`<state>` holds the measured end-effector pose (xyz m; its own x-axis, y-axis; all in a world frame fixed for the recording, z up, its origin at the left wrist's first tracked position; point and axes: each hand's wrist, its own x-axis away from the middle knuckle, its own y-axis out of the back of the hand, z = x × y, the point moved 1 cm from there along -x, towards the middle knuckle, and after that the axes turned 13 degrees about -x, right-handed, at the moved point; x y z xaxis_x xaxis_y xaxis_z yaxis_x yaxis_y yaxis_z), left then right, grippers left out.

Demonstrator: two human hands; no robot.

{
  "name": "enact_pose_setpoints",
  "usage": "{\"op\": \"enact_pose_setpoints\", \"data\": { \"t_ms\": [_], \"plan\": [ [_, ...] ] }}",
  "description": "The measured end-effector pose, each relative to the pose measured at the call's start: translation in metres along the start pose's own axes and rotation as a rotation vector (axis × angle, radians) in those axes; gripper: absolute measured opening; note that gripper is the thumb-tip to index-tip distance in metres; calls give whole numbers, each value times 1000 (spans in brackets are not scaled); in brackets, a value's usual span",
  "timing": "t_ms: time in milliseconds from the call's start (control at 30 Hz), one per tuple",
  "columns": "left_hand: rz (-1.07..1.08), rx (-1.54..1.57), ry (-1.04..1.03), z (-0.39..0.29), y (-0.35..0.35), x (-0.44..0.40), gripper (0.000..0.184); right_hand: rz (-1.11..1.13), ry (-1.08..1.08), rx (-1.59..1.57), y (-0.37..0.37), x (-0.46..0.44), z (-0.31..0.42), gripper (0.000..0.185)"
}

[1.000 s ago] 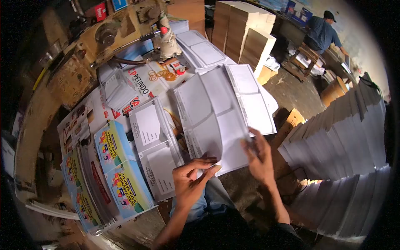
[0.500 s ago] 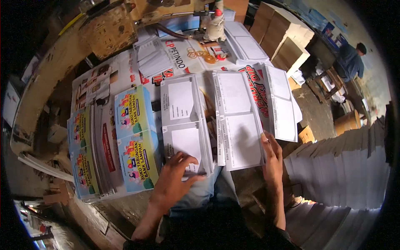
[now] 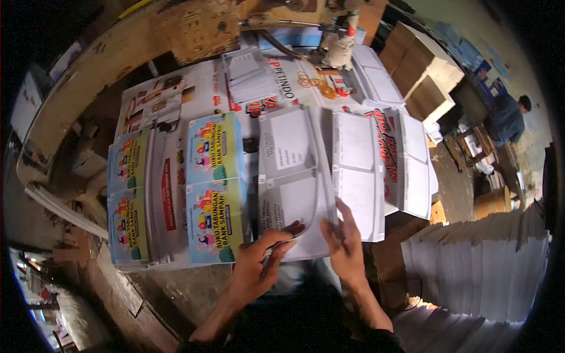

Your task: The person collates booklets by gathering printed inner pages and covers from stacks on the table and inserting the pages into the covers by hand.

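Note:
A stack of grey-and-white printed sheets (image 3: 294,147) lies in front of me, its near end reaching the table's edge. My left hand (image 3: 259,265) pinches the near corner of the top sheet, which curls up between thumb and fingers. At the right edge of the same stack, my right hand (image 3: 346,250) has thumb and fingers closed around the paper edge. Just right of that hand lies a stack of white form pages (image 3: 358,170). To the left are colourful booklet covers (image 3: 213,182) with cartoon figures.
More white pages (image 3: 412,165) sit farther right, and more covers (image 3: 126,200) far left. Yellow rubber bands (image 3: 318,85) lie at the back near a machine part wrapped in cloth (image 3: 340,52). Tall paper stacks (image 3: 477,265) stand at right. Another person (image 3: 507,120) is beyond.
My right hand has moved left from the white form pages to the grey-and-white stack. My left hand has closed on its near corner, bending the sheet up. The view has shifted.

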<state>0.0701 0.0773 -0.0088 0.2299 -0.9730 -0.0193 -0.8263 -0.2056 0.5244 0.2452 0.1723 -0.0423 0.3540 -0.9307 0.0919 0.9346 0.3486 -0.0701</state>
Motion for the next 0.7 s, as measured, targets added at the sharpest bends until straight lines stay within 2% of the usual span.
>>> {"op": "enact_pose_setpoints", "data": {
  "t_ms": [33,100,133,167,200,233,300,333,367,433,467,533,567,633,667,700],
  "plan": [
    [-16,-6,15,1,5,-1,22,-30,90,-50,-10,3,-12,56],
    [-129,-24,-282,0,18,-5,29,53,193,-26,-11,7,-22,59],
    [-128,-164,-243,1,37,0,37,77,176,-29,-15,6,-11,59],
    [-122,-196,-121,7,50,7,38,-45,-38,-144,-19,6,3,56],
    [-98,-304,-135,8,66,7,38,-168,-259,-252,-23,8,9,52],
    [-72,-412,-153,9,82,6,39,-130,-182,-101,-15,10,-4,52],
    [-44,-469,-171,33,91,10,40,-201,-200,-317,-18,3,-1,47],
    [-1,-515,-220,43,92,11,41,-220,-111,-258,-17,6,-6,48],
    [-4,-513,-212,49,95,11,41,-213,-116,-255,-16,7,-8,48],
    [62,-350,-214,57,97,9,39,-201,-72,218,-14,9,-9,52],
    [62,-346,-216,58,98,10,39,-203,-71,222,-19,10,1,52],
    [62,-316,-285,60,100,12,29,-336,-234,-167,-35,11,24,55],
    [58,-315,-288,59,102,15,29,-335,-229,-165,-31,8,20,55],
    [0,-270,-66,56,103,24,16,27,-105,76,-19,-3,8,63],
    [-5,-272,-78,59,96,31,16,-37,-20,20,-25,-2,12,64],
    [-158,-105,7,67,87,41,12,-39,-10,19,-31,-1,14,64]
  ]
}}
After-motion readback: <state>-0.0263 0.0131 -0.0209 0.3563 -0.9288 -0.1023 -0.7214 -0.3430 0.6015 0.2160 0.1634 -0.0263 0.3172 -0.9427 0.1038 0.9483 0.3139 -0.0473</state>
